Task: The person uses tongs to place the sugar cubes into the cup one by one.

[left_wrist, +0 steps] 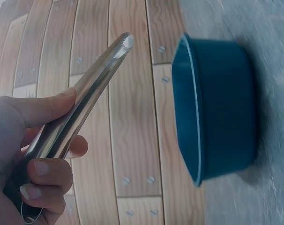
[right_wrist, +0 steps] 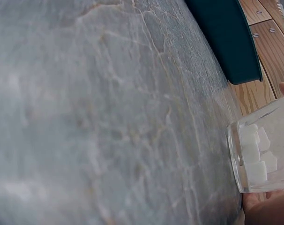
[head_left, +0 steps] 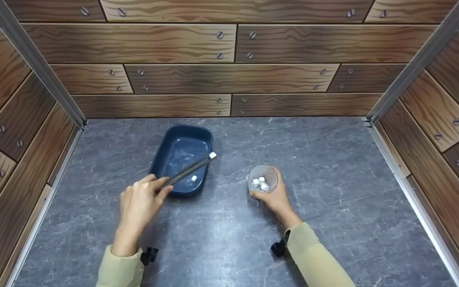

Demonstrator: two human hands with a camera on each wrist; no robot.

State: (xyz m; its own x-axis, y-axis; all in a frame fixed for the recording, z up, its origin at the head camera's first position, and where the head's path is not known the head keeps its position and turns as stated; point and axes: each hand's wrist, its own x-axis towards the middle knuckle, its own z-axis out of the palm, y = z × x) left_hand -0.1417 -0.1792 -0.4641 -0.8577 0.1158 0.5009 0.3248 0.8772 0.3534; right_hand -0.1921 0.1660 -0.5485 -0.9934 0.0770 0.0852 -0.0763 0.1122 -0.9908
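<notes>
My left hand (head_left: 142, 203) grips a pair of metal tongs (left_wrist: 85, 101). Pinched in the tongs' tips is a small white cube (head_left: 212, 155), held over the right rim of a dark blue rectangular tub (head_left: 181, 193). One more white cube (head_left: 194, 178) lies on the tub's floor. To the right, my right hand (head_left: 276, 197) holds a clear glass (right_wrist: 268, 112) around its side. Several white cubes (right_wrist: 254, 152) sit in the bottom of the glass, which stands upright close over the tabletop.
The grey marbled tabletop (head_left: 229, 223) runs between the tub and the glass. Wood-patterned panels (head_left: 229, 79) wall in the back and both sides, with metal posts (head_left: 34, 59) at the corners. A dark wrist mount (head_left: 149, 256) is on the left sleeve.
</notes>
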